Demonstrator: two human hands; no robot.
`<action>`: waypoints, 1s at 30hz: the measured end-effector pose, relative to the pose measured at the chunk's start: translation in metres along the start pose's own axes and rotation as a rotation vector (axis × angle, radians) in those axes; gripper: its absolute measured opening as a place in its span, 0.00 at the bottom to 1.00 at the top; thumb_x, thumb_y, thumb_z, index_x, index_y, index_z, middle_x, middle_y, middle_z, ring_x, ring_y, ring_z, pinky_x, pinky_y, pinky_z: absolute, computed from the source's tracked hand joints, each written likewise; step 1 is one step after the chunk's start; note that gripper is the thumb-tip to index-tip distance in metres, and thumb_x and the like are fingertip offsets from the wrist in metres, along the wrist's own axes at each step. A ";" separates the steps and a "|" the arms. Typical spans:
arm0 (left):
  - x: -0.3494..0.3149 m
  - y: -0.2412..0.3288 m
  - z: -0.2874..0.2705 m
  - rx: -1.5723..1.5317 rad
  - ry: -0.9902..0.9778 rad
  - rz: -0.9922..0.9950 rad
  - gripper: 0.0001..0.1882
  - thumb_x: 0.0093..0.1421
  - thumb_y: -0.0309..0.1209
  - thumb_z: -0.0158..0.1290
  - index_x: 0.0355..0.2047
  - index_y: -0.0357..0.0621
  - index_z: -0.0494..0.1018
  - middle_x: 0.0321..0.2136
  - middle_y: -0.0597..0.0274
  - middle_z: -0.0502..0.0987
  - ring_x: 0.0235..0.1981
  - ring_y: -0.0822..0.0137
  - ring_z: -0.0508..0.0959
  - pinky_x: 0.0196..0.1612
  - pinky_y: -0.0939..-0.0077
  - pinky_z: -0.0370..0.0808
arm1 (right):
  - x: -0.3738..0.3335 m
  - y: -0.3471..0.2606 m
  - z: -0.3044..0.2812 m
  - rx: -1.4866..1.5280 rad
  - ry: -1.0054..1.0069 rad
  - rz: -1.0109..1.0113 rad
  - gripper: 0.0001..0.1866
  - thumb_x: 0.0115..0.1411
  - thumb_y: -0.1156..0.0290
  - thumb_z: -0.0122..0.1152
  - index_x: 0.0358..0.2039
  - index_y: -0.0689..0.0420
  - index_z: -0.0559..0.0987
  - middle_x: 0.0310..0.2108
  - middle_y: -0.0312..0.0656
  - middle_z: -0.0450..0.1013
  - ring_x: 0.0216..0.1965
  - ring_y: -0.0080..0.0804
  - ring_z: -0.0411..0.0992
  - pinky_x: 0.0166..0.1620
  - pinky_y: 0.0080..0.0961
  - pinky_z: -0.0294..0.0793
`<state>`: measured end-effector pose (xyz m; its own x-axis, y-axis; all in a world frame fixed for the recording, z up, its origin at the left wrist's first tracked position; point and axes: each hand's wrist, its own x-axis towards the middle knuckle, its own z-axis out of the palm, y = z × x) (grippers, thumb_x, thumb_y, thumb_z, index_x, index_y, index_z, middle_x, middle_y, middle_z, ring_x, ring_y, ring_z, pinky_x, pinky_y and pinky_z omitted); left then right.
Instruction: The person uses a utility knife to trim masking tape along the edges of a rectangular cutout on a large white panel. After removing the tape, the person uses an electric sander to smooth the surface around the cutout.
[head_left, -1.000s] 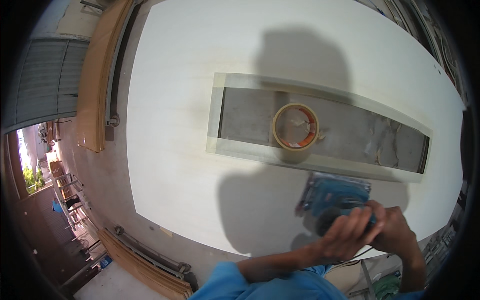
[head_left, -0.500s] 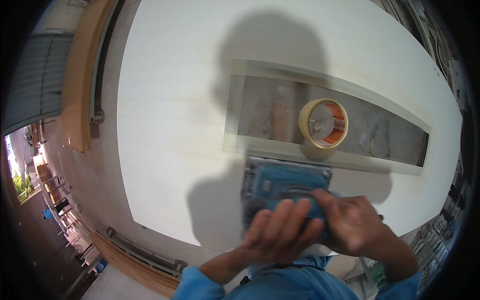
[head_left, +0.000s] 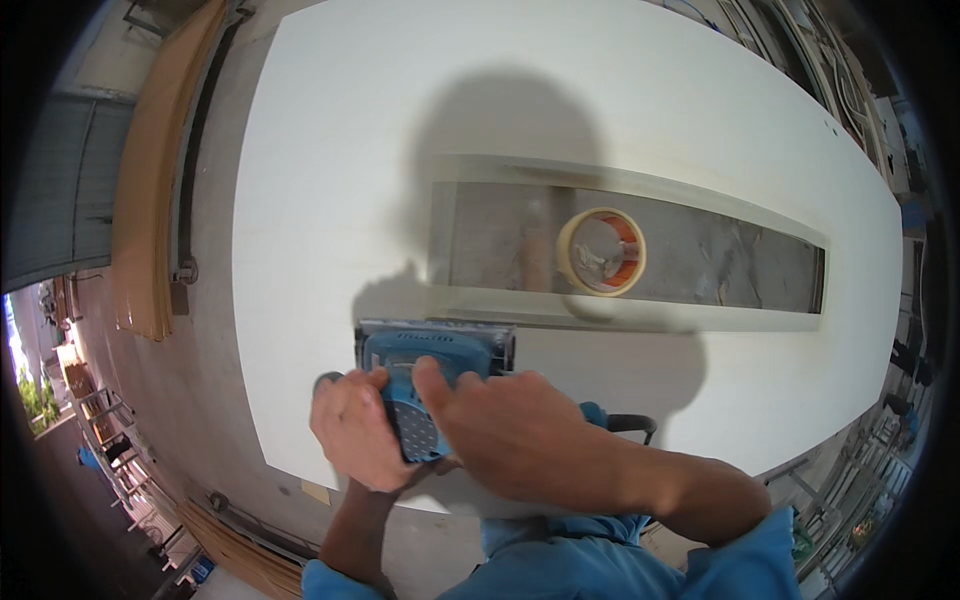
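1. The one view comes from a camera on my head, the left of a side-by-side pair, facing steeply down over my chest onto the white table (head_left: 330, 180).
2. It sits close: my left hand (head_left: 358, 432) and right hand (head_left: 520, 430) fill the lower middle, with my forearms entering from the bottom edge.
3. The wide fisheye bends the table's straight edges toward the rim, and dark corners ring the picture.
4. At the left margin the view reaches past the table to the workshop floor (head_left: 215, 400); at the right it catches distant racks.
5. The picture is upright and unmirrored, so its left is my left.
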<state>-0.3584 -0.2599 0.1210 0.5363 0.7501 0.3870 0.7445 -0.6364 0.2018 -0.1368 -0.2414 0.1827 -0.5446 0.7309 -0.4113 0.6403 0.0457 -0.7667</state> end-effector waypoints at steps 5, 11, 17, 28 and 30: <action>-0.005 0.086 0.032 0.056 0.031 0.083 0.52 0.57 0.64 0.61 0.62 0.25 0.66 0.44 0.41 0.80 0.48 0.40 0.78 0.55 0.38 0.71 | -0.076 0.046 -0.017 -0.060 -0.109 0.121 0.35 0.62 0.71 0.64 0.65 0.68 0.62 0.36 0.56 0.81 0.37 0.54 0.84 0.38 0.47 0.83; 0.003 0.229 0.076 0.019 0.092 0.064 0.23 0.75 0.40 0.45 0.65 0.45 0.68 0.53 0.56 0.84 0.56 0.56 0.79 0.65 0.50 0.67 | -0.193 0.119 -0.034 -0.094 -0.118 0.237 0.37 0.59 0.63 0.69 0.64 0.61 0.64 0.39 0.50 0.81 0.43 0.55 0.82 0.41 0.50 0.81; 0.025 0.371 0.124 -0.029 0.155 0.154 0.23 0.77 0.44 0.43 0.67 0.54 0.70 0.51 0.64 0.85 0.55 0.62 0.80 0.66 0.54 0.66 | -0.325 0.201 -0.049 -0.029 0.041 0.211 0.32 0.59 0.66 0.66 0.62 0.63 0.68 0.39 0.52 0.81 0.38 0.55 0.83 0.40 0.47 0.81; 0.054 0.498 0.151 -0.160 0.076 0.080 0.22 0.72 0.51 0.51 0.64 0.71 0.76 0.55 0.71 0.83 0.57 0.67 0.79 0.69 0.59 0.64 | -0.424 0.255 -0.061 -0.166 -0.005 0.463 0.37 0.49 0.64 0.78 0.57 0.60 0.71 0.36 0.48 0.83 0.41 0.52 0.83 0.43 0.47 0.80; 0.054 0.484 0.146 -0.132 0.069 0.065 0.21 0.71 0.50 0.53 0.62 0.71 0.78 0.55 0.70 0.82 0.58 0.66 0.79 0.68 0.59 0.64 | -0.409 0.248 -0.060 -0.199 -0.052 0.467 0.40 0.49 0.64 0.79 0.60 0.60 0.70 0.39 0.49 0.83 0.42 0.52 0.83 0.44 0.47 0.80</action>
<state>0.0886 -0.5011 0.1086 0.5497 0.6955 0.4628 0.6483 -0.7045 0.2888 0.2771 -0.4885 0.1904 -0.1981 0.6697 -0.7157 0.9099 -0.1459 -0.3884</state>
